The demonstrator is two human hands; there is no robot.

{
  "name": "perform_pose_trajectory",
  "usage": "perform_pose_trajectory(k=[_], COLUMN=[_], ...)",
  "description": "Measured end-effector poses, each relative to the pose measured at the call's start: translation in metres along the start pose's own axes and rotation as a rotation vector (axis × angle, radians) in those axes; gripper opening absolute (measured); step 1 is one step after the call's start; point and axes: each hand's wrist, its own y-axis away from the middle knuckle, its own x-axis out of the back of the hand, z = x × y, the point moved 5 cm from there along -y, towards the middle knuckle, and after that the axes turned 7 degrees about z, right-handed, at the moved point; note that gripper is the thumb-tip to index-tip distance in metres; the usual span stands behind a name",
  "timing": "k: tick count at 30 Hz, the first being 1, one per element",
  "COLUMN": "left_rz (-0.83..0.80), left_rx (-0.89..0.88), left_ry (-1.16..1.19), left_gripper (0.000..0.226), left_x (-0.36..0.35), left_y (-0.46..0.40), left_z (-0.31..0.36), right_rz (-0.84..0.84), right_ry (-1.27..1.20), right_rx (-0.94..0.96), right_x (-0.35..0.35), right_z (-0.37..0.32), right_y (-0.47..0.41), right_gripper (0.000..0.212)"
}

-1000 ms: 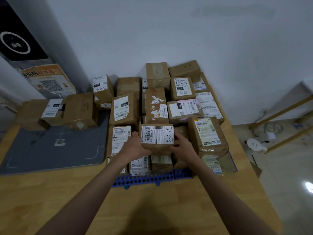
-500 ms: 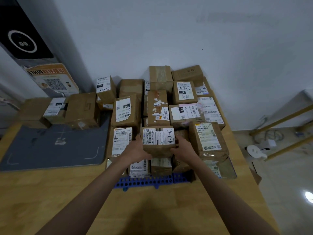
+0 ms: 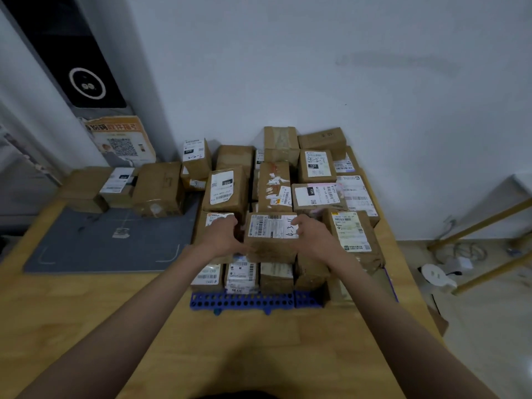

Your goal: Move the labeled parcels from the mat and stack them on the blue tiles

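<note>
A brown parcel with a white label marked "4-3-11" rests on top of the front row of the stack on the blue tiles. My left hand presses its left side with the thumb on its front face. My right hand holds its right side, fingers lying over the label's corner. Many labeled parcels are piled on the tiles behind and beside it. The grey mat lies to the left, with three parcels along its far edge: a plain one, a labeled one and another.
All of this sits on a wooden table against a white wall. A tall parcel stands right of my right hand. A dark panel with a QR poster leans at the back left. Cables and a white device lie on the floor at right.
The parcel has come down from the air onto the stack and settled between its neighbours. Both hands moved forward with it and stay against its sides.
</note>
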Motion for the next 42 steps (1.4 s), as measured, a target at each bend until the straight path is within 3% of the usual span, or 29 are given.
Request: perform_pose_trajectory(k=[6,14,19,30,37,42], left_rz=[0.023,-0.057,-0.126,-0.19,-0.225,-0.206], left_rx=[-0.009,0.036,0.103,0.143,0.078,0.092], left_ry=[-0.05,-0.129,-0.085,-0.01,0.013,0.107], left_gripper=[0.071,0.062,0.078,0.084,0.066,0.076], left_x=[0.021,0.04,0.053,0.07,0.081,0.08], left_y=[0.021,0.037,0.032,-0.003,-0.04,-0.073], left_z=[-0.035,-0.116,-0.184,-0.327,-0.36,-0.371], right_rz=[-0.157,-0.334,-0.394,-0.349,-0.322,-0.256], right_ry=[0.05,0.152,0.117,0.055,0.088,0.073], right_rx=[0.107,0.192,0.179,0.067,-0.04,-0.07], right_x=[-0.022,-0.085,-0.125,-0.235,-0.275,-0.277], right_z=[-0.058,-0.125,-0.17,-0.243,-0.251,-0.253], right_y=[0.008,0.015,0.005,-0.032,-0.047,-0.084], right_gripper=[0.046,0.054,0.05,0.05,0.062,0.052])
